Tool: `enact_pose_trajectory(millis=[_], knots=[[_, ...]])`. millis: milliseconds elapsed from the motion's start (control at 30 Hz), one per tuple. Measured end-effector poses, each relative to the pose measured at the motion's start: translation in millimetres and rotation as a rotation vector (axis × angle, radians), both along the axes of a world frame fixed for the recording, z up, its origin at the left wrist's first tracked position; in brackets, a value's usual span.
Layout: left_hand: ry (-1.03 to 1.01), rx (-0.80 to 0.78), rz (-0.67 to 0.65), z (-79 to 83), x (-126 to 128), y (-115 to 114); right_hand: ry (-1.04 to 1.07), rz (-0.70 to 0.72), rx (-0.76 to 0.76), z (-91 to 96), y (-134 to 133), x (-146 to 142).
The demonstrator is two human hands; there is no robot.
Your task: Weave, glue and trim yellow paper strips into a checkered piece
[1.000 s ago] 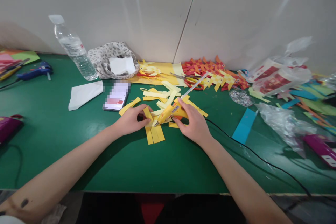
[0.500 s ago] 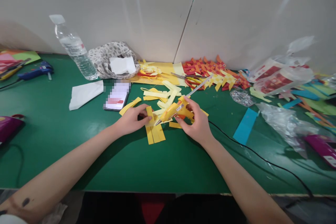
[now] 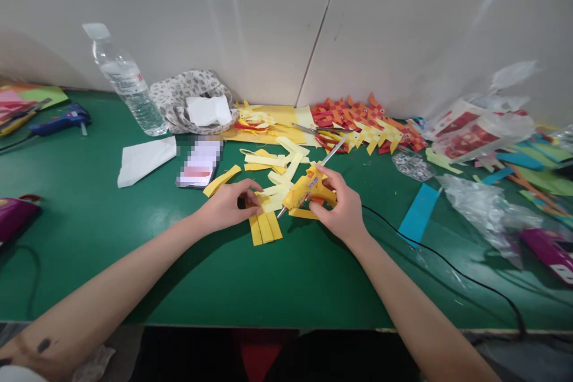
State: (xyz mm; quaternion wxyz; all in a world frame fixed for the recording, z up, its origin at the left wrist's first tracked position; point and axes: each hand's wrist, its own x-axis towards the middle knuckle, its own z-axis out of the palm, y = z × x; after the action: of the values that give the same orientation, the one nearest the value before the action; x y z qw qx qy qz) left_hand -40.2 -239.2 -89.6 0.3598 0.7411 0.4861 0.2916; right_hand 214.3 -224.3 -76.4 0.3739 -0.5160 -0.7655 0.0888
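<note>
So the left hand (image 3: pixel 226 206) pinches the half-woven yellow strips (image 3: pixel 265 225), the right hand (image 3: pixel 342 210) grips the glue gun (image 3: pixel 307 188), tip just beside them. Plenty of finished pieces (image 3: pixel 367 122) at the back, loose strips (image 3: pixel 280 161) not used yet.

A clear plastic water bottle (image 3: pixel 128 86) stands far left; a blue paper strip (image 3: pixel 418 213) lies right, beside crumpled clear bags (image 3: pixel 483 206).

Both bare forearms reach from the near edge and converge toward the centre. Left arm (image 3: pixel 111 286) enters from the near left. Left hand (image 3: pixel 226 206) is palm down, fingers curled, thumb and forefinger pinched. Right arm (image 3: pixel 416 322) enters from the near right. Right hand (image 3: pixel 340 209) is closed in a grip, forefinger stretched forward.
</note>
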Motion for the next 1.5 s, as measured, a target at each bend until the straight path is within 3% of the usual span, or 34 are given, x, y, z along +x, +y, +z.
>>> enact_pose_trajectory(millis=[500, 1100, 1333, 1500], knots=[[0.09, 0.073, -0.053, 2.1, 4.1, -1.8, 0.057, -0.075, -0.028, 1.5, 0.6, 0.3], [0.049, 0.064, -0.071, 3.8, 0.7, -1.5, 0.12, -0.144, -0.033, 0.7, 4.3, 1.2], [0.114, 0.199, 0.072, -2.3, 4.0, 7.8, 0.143, -0.158, -0.032, 2.0, 5.9, 1.3], [0.251, 0.202, 0.119, 0.9, 13.0, 9.1, 0.125, -0.163, -0.042, 1.9, 5.3, 1.7]])
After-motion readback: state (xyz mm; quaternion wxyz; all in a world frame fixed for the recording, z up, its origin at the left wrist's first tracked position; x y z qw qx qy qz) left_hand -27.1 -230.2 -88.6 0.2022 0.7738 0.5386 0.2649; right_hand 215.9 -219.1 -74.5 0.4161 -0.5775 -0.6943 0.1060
